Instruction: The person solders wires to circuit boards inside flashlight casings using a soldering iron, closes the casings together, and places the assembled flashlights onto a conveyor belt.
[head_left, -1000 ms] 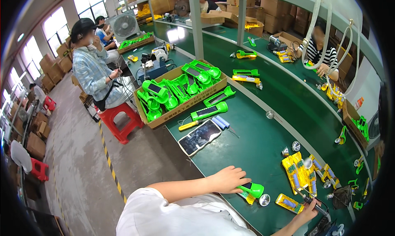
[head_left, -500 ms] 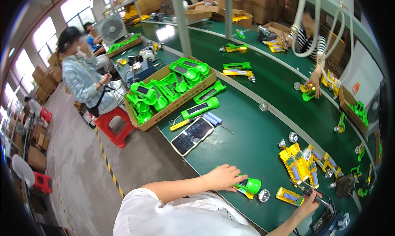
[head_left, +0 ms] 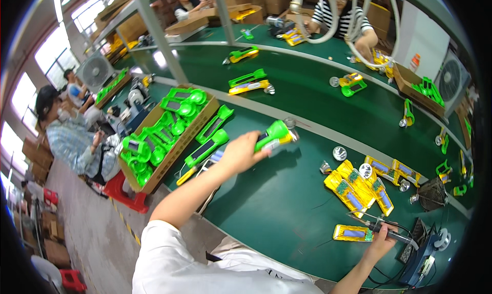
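A grey fan (head_left: 95,71) stands beyond a plaid-shirted co-worker (head_left: 77,145) seated on a red plastic stool (head_left: 128,194), and an orange bottle (head_left: 415,63) stands near a second fan (head_left: 452,84).

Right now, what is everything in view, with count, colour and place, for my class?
Flashlight: one, green and yellow, held above worktop
Soldering iron: one, black, held lower right
Worktop: one, green, centre
Yellow shells: several, yellow, right
Reflectors: several, silver, right
Loose casings: two, green, centre-left
Yellow-handled tool: one, yellow, centre-left
Casing boxes: three, brown, left and upper right
Flashlight parts: several, green and yellow, far side
Bench unit: one, blue, lower right
Fans: two, grey, far left and right
Stools: two, red, floor left
Cartons: many, brown, background
Co-workers: at least four, mixed clothing, background
Left hand: one, bare, on flashlight
Right hand: one, bare, on soldering iron
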`<state>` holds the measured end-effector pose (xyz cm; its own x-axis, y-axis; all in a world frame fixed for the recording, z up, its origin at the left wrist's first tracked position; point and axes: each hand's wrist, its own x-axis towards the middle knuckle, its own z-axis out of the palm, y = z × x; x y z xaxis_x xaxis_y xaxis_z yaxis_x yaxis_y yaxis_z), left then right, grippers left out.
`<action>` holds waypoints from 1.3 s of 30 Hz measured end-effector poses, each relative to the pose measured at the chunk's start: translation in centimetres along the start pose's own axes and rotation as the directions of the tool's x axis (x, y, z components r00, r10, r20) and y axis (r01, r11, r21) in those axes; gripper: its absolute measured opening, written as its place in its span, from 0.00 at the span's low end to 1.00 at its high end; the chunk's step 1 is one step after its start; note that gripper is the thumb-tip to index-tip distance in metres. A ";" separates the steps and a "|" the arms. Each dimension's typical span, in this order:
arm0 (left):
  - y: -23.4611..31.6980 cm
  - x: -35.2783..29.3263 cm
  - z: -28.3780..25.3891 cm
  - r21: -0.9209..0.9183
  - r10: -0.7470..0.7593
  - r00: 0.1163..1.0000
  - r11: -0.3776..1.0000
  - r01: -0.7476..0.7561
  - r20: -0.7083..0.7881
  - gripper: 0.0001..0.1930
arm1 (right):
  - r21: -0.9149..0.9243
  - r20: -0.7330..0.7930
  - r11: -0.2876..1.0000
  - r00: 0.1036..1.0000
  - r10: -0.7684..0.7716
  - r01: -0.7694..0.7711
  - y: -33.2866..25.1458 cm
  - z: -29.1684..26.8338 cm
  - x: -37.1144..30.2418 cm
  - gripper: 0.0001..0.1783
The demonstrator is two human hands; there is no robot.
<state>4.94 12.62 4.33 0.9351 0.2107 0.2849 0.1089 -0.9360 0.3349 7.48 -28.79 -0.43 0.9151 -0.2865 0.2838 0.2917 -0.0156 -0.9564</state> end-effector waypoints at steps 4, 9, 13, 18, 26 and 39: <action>-0.4 10.1 1.7 0.110 -0.035 0.999 0.993 0.031 0.035 0.28 | -0.076 0.037 0.994 0.996 -0.080 0.082 0.2 -0.4 -0.5 0.03; 0.9 20.6 5.6 0.117 -0.028 0.999 0.993 0.024 0.030 0.29 | -0.130 0.114 0.988 0.991 -0.073 0.088 -1.3 0.0 -1.0 0.08; -0.7 24.8 10.3 0.128 -0.020 0.994 0.992 0.006 0.107 0.30 | -0.103 0.104 0.993 0.994 -0.040 0.051 -2.9 1.0 -0.8 0.10; -1.2 25.5 12.9 0.296 -0.066 0.969 0.955 -0.007 0.238 0.33 | -0.153 0.071 0.984 0.994 -0.082 0.092 -2.8 0.9 -0.7 0.13; 7.6 18.6 9.1 0.108 0.489 0.865 0.871 -0.479 -0.110 0.20 | -0.098 -0.154 0.948 0.936 -0.315 0.303 -2.9 -0.9 -0.6 0.15; 27.5 -5.5 10.7 -0.234 0.768 0.605 0.640 -0.732 0.210 0.30 | -0.016 -0.711 0.918 0.641 -0.289 0.395 -5.3 -6.2 -5.7 0.07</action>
<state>6.35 -17.27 2.34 0.7203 -0.6504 0.2411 -0.6932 -0.6876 0.2161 -0.99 -33.06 2.56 0.3043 -0.8605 0.4085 0.6253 -0.1431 -0.7672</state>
